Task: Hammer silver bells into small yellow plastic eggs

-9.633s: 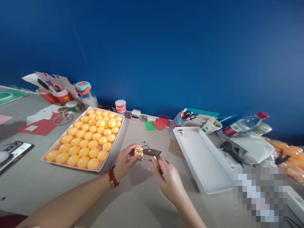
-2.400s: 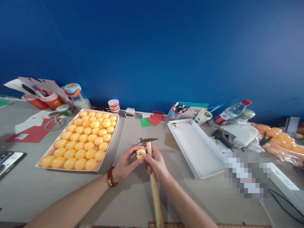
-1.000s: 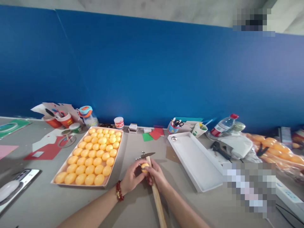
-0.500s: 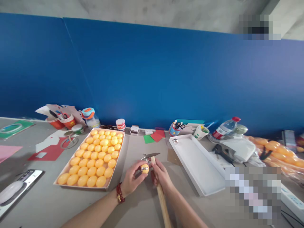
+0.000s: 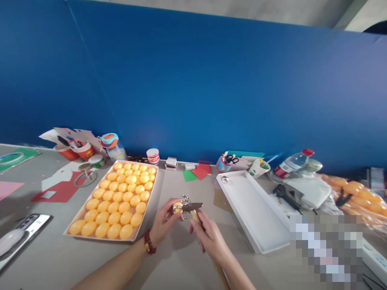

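My left hand [image 5: 166, 217] is closed round a small orange ball [image 5: 176, 208], like a table-tennis ball, with shiny silver round pieces on its surface. In my right hand [image 5: 208, 231] is a hammer [image 5: 192, 207] with a long wooden handle and a dark metal head that tapers to the right. The head's left end is at the ball; whether it touches cannot be made out. Several small silver pieces [image 5: 185, 199] lie on the table just beyond the ball. To the left, a shallow box holds many plain orange balls [image 5: 123, 207].
A white tray [image 5: 263, 213] on the right has a silver ball [image 5: 224, 179] in its far corner. Behind stand a pen cup [image 5: 223, 164], a paper cup [image 5: 258, 168] and a bottle [image 5: 292, 163]. A phone [image 5: 26, 235] lies left; bagged orange balls [image 5: 356, 193] lie right.
The hammer head has come down and left to the ball. My left hand has shifted slightly left with the ball, and my right hand has moved slightly down. The view has tilted a little downward.
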{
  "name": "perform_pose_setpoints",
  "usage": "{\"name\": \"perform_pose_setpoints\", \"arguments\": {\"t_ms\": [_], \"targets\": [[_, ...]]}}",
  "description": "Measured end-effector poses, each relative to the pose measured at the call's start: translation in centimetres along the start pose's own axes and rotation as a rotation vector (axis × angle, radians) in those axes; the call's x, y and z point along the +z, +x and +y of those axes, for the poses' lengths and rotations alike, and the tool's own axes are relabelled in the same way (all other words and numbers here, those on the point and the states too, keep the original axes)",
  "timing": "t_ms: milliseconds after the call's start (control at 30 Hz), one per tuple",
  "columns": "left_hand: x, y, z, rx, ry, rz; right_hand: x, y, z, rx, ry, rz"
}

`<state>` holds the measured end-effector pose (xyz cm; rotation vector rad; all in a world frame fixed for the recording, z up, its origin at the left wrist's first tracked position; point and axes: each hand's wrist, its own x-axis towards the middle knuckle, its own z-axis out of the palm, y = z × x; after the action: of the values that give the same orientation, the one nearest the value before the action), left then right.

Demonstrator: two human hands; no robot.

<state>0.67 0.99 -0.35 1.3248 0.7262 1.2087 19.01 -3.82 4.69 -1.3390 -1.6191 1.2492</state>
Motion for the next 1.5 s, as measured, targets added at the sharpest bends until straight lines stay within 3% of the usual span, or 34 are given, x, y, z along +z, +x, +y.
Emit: {"name": "perform_pose_setpoints", "arguments": {"t_ms": [267,500,1167,1300,1500], "targets": [[-0.1,0.0,0.0,-0.011,-0.018,-0.011,-0.5,0.6,-1.0,-0.069,-0.221,-0.027],[-0.6,0.4,0.1,0.081,0.182,0.008,-0.6,0.7,-0.8,-0.190,-0.461,-0.003],[-0.7,0.4,0.7,0.132,0.469,0.042,-0.7,0.5,-1.5,-0.213,-0.457,0.007],[-0.6,0.4,0.9,0.141,0.497,0.031,-0.3,0.5,-1.2,-0.190,-0.525,-0.046],[-0.6,0.2,0.9,0.144,0.513,0.021,0.0,0.3,-1.3,-0.209,-0.567,-0.021]]}}
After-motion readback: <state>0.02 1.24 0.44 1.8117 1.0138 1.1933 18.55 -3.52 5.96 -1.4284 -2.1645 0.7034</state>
